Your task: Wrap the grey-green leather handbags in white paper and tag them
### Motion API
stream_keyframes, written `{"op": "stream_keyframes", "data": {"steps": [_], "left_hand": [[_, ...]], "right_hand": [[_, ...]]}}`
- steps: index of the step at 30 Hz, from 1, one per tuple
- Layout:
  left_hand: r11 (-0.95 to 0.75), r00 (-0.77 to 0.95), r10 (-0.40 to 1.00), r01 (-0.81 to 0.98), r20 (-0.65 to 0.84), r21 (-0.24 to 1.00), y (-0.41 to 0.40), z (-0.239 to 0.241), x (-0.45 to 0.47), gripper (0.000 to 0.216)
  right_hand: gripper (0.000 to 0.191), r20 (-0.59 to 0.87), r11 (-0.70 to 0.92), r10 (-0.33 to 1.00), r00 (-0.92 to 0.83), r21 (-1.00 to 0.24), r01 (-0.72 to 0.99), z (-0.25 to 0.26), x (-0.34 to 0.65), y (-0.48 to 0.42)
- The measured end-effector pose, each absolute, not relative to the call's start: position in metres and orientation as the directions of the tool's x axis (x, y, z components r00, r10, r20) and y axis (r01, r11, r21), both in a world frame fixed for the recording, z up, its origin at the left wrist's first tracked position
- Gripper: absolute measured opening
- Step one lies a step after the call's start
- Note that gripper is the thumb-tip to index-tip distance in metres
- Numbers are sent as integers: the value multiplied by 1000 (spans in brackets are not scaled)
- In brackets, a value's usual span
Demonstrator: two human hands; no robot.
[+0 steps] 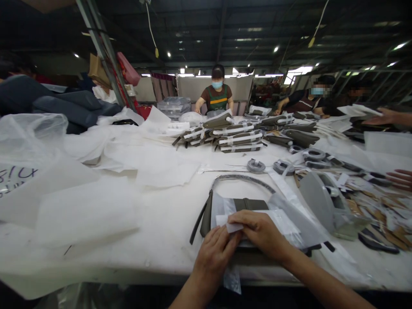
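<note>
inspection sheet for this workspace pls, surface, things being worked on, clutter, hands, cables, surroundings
surface: white-covered table
things in hand: olive handbag, partly wrapped; white slip at its front
clutter: white sheets at left; wrapped bags stacked beyond; coiled straps
hands: right hand pinches the slip; left hand beside it, grip unclear
cables: two yellow-tipped cords overhead
surroundings: masked co-workers across the table; metal post at left

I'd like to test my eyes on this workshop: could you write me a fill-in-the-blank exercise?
Handwriting shows near the picture's ____ edge.
Of the two hands, the ____ one is nearer the brown pieces.
The curved strap belongs to the green ____ nearest the hands.

Missing words: left; right; bag.
</note>
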State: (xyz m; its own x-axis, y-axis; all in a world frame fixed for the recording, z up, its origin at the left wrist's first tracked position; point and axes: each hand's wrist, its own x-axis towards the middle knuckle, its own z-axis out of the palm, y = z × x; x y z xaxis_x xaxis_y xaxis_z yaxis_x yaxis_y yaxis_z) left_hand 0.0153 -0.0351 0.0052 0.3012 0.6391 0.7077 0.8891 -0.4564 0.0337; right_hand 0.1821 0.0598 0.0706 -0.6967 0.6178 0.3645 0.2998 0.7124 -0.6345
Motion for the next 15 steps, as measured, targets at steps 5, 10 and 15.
{"op": "stream_keyframes", "data": {"steps": [5, 10, 15], "left_hand": [[-477, 243, 601, 873, 761, 99, -37, -1, 14, 34], [-446, 106, 603, 867, 791, 224, -37, -11, 12, 30], [-491, 124, 588, 840, 799, 232, -35, -9, 12, 38]], "right_hand": [[31, 498, 808, 557, -664, -511, 295, 56, 193, 44], [32, 621, 902, 431, -655, -320, 291, 46, 193, 34], [24, 608, 945, 316, -728, -269, 185, 59, 194, 26]]}}
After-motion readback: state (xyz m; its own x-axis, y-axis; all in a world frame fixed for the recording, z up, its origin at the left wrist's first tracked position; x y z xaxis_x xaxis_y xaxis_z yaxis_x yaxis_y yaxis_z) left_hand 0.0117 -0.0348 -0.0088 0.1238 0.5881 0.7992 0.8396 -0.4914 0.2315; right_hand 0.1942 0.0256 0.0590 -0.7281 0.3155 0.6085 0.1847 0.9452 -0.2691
